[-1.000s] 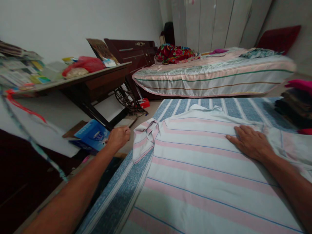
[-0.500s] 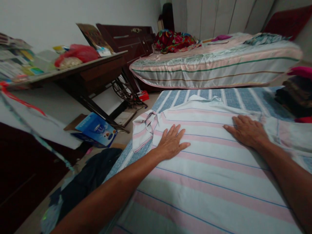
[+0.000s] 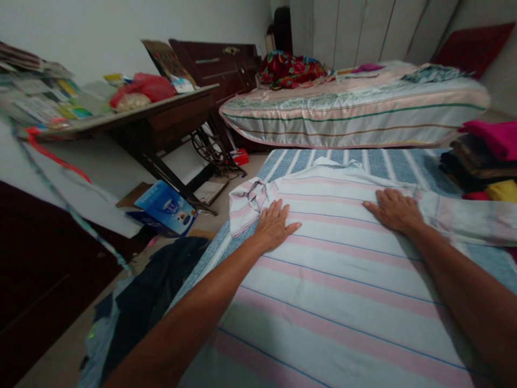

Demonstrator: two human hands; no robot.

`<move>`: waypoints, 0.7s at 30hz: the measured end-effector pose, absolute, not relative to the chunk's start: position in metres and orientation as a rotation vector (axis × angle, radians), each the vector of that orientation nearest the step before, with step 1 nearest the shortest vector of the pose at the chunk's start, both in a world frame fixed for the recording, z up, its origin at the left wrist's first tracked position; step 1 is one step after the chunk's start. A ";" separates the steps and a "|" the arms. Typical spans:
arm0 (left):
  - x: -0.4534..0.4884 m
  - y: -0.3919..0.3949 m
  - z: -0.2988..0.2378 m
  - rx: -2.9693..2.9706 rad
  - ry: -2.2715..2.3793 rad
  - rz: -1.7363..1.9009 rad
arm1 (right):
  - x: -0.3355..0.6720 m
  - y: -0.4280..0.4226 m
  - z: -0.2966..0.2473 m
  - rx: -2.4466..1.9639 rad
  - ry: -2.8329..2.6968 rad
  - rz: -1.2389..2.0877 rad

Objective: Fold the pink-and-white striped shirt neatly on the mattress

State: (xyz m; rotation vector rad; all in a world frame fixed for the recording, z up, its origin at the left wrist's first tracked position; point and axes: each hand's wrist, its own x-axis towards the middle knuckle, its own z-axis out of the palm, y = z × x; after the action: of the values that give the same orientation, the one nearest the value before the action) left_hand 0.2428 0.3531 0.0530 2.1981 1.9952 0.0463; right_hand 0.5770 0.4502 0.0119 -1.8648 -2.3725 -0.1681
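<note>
A pink and white striped shirt lies spread flat on a blue striped bed cover. My left hand rests flat on the shirt, fingers stretched out, right beside its crumpled left sleeve. My right hand lies flat near the shirt's right shoulder, fingers apart. The collar points away from me. The right sleeve stretches out to the right. Neither hand holds anything.
A stack of folded clothes sits at the right edge. A second bed stands beyond. To the left are a cluttered sewing table, a blue box on the floor and dark clothes beside the bed.
My left hand came from beyond the bed's left edge, where it was closed, and landed flat on the shirt by the left sleeve. The right hand stayed flat on the shirt.
</note>
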 end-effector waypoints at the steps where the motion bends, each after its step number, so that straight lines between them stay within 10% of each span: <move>1: 0.243 0.352 0.053 2.182 2.017 0.041 | 0.577 0.451 0.012 -1.869 -2.379 -0.159; 21: 0.282 0.288 0.058 2.231 2.053 -0.065 | 0.586 0.364 0.018 -1.830 -2.367 -0.357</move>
State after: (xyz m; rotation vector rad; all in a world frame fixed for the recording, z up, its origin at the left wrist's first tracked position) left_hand 0.2817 0.2884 0.0579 2.2313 2.0531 -0.0648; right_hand 0.5856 0.3641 0.0185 -1.8297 -2.3672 -0.3567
